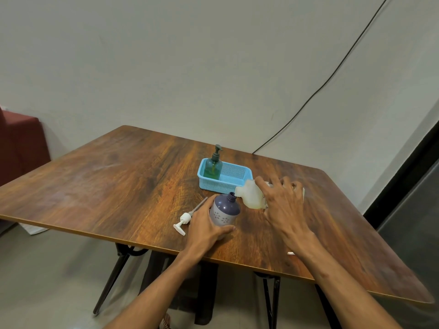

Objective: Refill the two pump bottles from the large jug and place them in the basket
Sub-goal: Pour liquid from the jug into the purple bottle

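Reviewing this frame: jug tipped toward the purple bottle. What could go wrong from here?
1. The jug spout sits beside the purple bottle's narrow open neck, so liquid may spill onto the table.
2. The left hand holds the bottle tilted; it could slip or tip.
3. The loose pump lies near the table edge and could be knocked off.

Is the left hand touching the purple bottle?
Touching. The head view shows the left hand wrapped around the purple bottle, thumb across its lower front and fingers behind it, with no gap.
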